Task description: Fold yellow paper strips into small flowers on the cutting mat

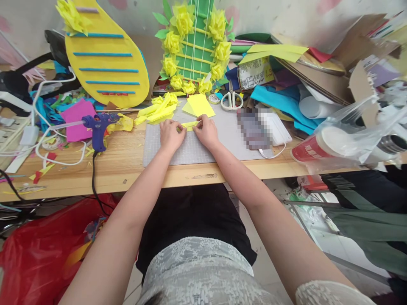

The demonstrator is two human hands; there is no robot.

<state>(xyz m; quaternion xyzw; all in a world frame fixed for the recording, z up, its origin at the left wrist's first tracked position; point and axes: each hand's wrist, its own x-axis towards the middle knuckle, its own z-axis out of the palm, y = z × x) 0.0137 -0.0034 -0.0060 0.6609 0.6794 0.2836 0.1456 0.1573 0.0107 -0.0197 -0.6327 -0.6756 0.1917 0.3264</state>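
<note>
Head view: both bare hands at centre of frame, over a grey cutting mat (pixel 229 146) on the wooden table (pixel 130 176). Left hand (pixel 172 134) pinched nearly closed, thumb and finger on the left end of a yellow paper strip (pixel 190 126). Right hand (pixel 206 131) likewise, fingertips closed on the strip's right end. Strip lies crosswise between them, centre frame; exact fold hard to make out.

Just above the hands: yellow paper sheets (pixel 199 105), stacked slightly askew. Left of those, a pile of yellow paper pieces (pixel 157 109). Right of the sheets, a tape roll (pixel 213 98) and white-handled scissors (pixel 232 100). Mat's right side: pixelated phone-like item (pixel 254 129), white device (pixel 276 128) with cable beside it.

Left of frame: blue glue gun (pixel 98 133), magenta paper (pixel 78 120) behind it. Upper left: yellow pear-shaped board (pixel 106 87) with blue bars. Top centre: green board (pixel 199 55) with strings, edged by yellow paper flowers (pixel 172 43). Right: red-and-white cup (pixel 307 150), partly under clear plastic. Lower left: red bag (pixel 32 254).
</note>
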